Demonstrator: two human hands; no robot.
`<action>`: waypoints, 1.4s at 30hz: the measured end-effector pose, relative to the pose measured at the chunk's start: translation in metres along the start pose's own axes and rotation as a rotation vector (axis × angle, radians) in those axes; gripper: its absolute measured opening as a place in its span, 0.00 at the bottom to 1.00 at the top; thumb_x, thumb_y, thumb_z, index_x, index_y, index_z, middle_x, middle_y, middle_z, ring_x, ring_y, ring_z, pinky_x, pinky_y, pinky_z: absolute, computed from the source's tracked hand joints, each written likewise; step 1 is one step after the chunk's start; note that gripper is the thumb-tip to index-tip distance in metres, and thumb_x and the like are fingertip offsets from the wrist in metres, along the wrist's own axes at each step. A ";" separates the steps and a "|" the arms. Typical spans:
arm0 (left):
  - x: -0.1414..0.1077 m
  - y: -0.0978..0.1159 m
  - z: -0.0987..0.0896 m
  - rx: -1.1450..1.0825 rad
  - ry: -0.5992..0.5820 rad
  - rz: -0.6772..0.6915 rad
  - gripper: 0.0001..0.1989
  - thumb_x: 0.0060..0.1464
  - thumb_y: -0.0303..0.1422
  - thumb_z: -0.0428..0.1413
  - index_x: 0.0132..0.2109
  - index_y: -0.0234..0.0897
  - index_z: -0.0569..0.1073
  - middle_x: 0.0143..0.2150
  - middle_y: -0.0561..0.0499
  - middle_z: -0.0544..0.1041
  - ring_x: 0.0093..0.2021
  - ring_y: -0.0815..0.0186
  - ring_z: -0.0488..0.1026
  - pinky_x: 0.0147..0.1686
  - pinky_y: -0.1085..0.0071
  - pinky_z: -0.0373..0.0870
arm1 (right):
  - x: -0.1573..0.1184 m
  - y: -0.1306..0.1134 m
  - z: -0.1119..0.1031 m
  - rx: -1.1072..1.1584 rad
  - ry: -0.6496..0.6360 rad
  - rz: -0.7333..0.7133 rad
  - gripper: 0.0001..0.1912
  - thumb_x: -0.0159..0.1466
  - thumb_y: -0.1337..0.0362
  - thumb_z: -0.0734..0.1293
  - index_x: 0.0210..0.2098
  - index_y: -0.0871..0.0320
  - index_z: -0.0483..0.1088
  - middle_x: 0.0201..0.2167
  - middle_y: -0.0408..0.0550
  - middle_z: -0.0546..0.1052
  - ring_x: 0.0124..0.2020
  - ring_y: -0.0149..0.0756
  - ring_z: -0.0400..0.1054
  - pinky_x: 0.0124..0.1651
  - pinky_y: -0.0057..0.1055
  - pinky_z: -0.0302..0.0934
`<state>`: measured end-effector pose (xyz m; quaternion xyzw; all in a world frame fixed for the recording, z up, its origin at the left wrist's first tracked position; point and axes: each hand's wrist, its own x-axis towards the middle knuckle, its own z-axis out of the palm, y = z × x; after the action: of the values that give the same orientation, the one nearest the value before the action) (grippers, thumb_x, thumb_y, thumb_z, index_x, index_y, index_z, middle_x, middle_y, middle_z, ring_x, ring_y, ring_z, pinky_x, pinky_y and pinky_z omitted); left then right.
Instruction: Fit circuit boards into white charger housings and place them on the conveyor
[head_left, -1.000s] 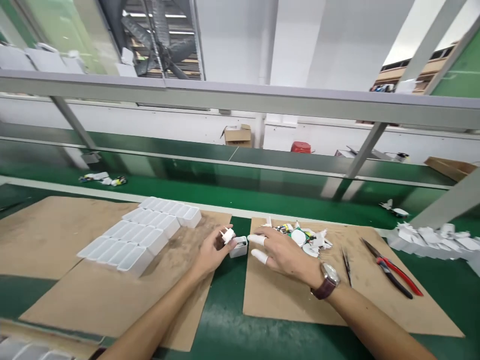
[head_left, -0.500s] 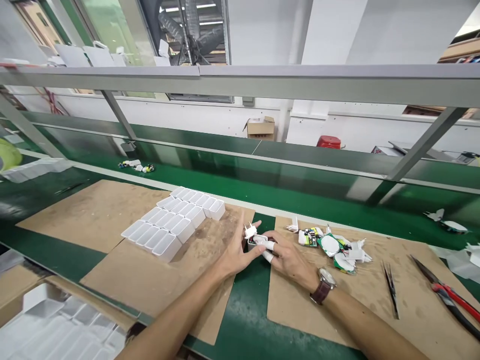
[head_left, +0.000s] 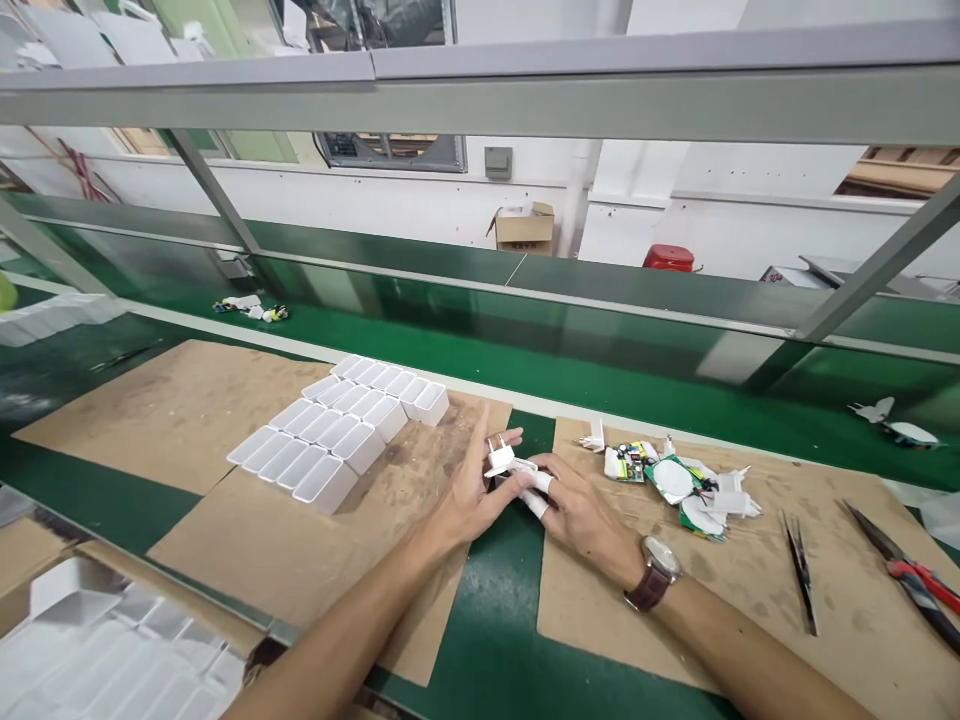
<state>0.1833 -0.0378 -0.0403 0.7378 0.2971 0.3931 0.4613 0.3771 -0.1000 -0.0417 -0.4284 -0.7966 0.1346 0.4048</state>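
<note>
Between my two hands, over the green gap in the cardboard, is a small white plug adapter with two pins pointing up. My left hand grips it with the thumb across its near side and a finger stretched beyond. My right hand, with white covers on some fingertips, closes on the adapter's right side. The fingers hide most of its body. To the right lie several loose circuit boards with white plug pieces. Left of my hands stand rows of open white plastic cases.
Tweezers and red-handled pliers lie on the right cardboard sheet. A box of white cases sits at lower left. Behind the bench edge runs a green belt, with boards on it.
The view has tilted downward. Both hands stay together around the adapter; its pinned end now sits lower over the body, and the dark opening seen before is mostly covered.
</note>
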 end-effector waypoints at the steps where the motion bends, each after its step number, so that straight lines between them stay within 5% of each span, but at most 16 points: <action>1: 0.000 -0.001 0.000 -0.008 0.001 0.005 0.53 0.64 0.41 0.62 0.78 0.49 0.32 0.68 0.35 0.70 0.67 0.50 0.71 0.61 0.49 0.73 | 0.000 0.000 0.000 -0.002 0.012 0.008 0.21 0.75 0.69 0.62 0.66 0.51 0.65 0.54 0.56 0.75 0.51 0.46 0.73 0.52 0.44 0.72; 5: 0.000 -0.001 -0.001 -0.031 -0.004 0.036 0.54 0.63 0.45 0.63 0.78 0.48 0.32 0.67 0.34 0.70 0.65 0.50 0.72 0.61 0.49 0.72 | 0.000 0.000 -0.002 0.002 0.005 0.014 0.21 0.76 0.67 0.61 0.66 0.51 0.63 0.52 0.55 0.75 0.51 0.45 0.73 0.52 0.44 0.72; 12: 0.000 0.001 -0.004 -0.157 0.015 0.006 0.46 0.66 0.59 0.48 0.78 0.47 0.38 0.69 0.33 0.69 0.65 0.47 0.71 0.59 0.48 0.73 | 0.003 -0.003 -0.002 -0.043 -0.051 0.066 0.23 0.75 0.68 0.61 0.68 0.51 0.59 0.51 0.55 0.74 0.48 0.46 0.73 0.50 0.45 0.72; 17: -0.001 0.000 -0.005 -0.151 0.004 -0.018 0.45 0.67 0.59 0.47 0.78 0.47 0.38 0.68 0.33 0.69 0.64 0.47 0.72 0.60 0.47 0.71 | 0.005 -0.005 -0.004 -0.030 -0.102 0.064 0.19 0.74 0.68 0.60 0.63 0.51 0.67 0.51 0.56 0.73 0.48 0.46 0.71 0.52 0.47 0.71; 20: 0.000 -0.003 -0.004 -0.131 0.002 -0.003 0.46 0.66 0.59 0.49 0.78 0.47 0.37 0.69 0.33 0.67 0.65 0.47 0.71 0.61 0.46 0.71 | 0.006 0.001 0.002 0.203 -0.015 0.169 0.18 0.74 0.63 0.62 0.62 0.49 0.69 0.52 0.54 0.74 0.49 0.45 0.71 0.54 0.48 0.70; 24: 0.002 -0.007 -0.002 0.075 0.048 0.126 0.58 0.50 0.50 0.71 0.76 0.47 0.46 0.68 0.35 0.66 0.65 0.44 0.69 0.61 0.46 0.70 | 0.009 0.013 0.014 0.879 0.154 0.499 0.21 0.69 0.50 0.69 0.57 0.52 0.72 0.48 0.52 0.78 0.48 0.46 0.75 0.51 0.46 0.73; 28: 0.005 0.001 0.000 0.334 0.108 0.311 0.33 0.56 0.35 0.69 0.65 0.44 0.66 0.58 0.41 0.74 0.56 0.51 0.75 0.50 0.55 0.78 | 0.012 0.011 0.012 1.302 0.104 0.645 0.23 0.62 0.46 0.75 0.48 0.56 0.75 0.44 0.51 0.81 0.47 0.48 0.77 0.51 0.48 0.74; 31: 0.007 0.009 0.001 0.368 0.142 0.403 0.27 0.58 0.33 0.67 0.62 0.43 0.69 0.55 0.42 0.75 0.54 0.54 0.76 0.50 0.57 0.78 | 0.013 0.005 0.005 1.344 0.065 0.634 0.21 0.60 0.50 0.77 0.47 0.55 0.75 0.45 0.51 0.82 0.49 0.48 0.77 0.54 0.47 0.72; 42: 0.007 0.013 0.000 0.414 0.131 0.510 0.30 0.57 0.36 0.69 0.62 0.42 0.69 0.55 0.41 0.77 0.55 0.53 0.76 0.54 0.55 0.76 | 0.015 -0.001 -0.001 1.346 0.029 0.650 0.22 0.58 0.55 0.79 0.47 0.56 0.74 0.44 0.52 0.83 0.49 0.50 0.79 0.56 0.48 0.72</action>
<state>0.1878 -0.0375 -0.0260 0.8397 0.2054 0.4738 0.1681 0.3727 -0.0888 -0.0320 -0.3034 -0.3700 0.7003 0.5298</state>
